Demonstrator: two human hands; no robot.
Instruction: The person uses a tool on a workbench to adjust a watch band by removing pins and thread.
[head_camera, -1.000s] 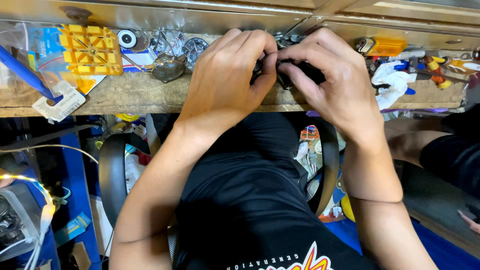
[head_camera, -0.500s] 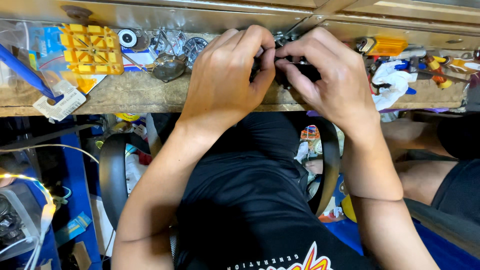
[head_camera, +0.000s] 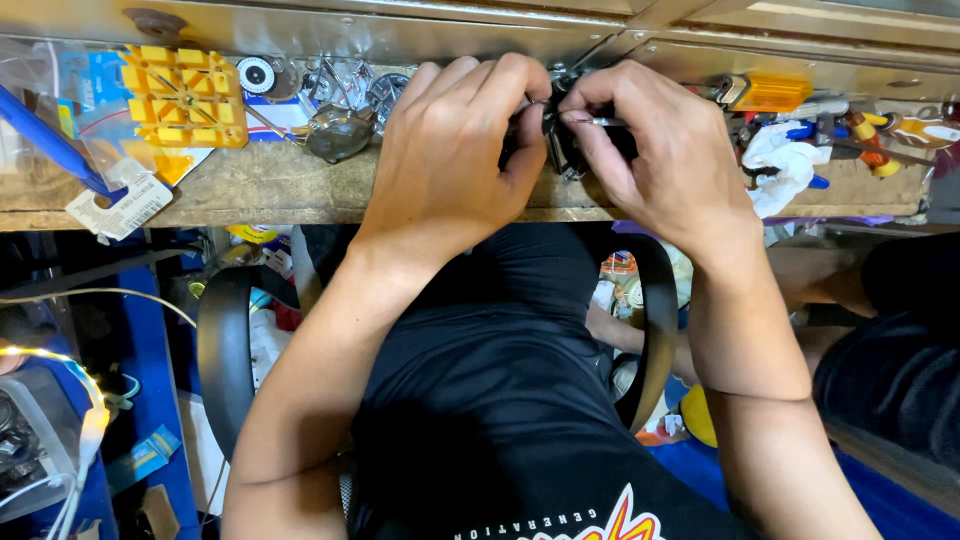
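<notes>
Across the cluttered wooden bench (head_camera: 300, 185), I see my left hand (head_camera: 455, 150) and right hand (head_camera: 665, 150) both pinching a small dark watch (head_camera: 560, 140), yellow block (head_camera: 185, 95) at ten o'clock.

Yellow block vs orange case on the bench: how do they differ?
The yellow block sits left of the left hand; the orange case sits beyond the right hand. The yellow block is larger, square and covered in raised studs; the orange case is smaller, oblong and smooth. Both rest untouched on the wooden bench.

Black short-sleeved shirt (head_camera: 520, 420), white-and-orange print at chest; bare forearms, bare hands (head_camera: 450, 160).
</notes>
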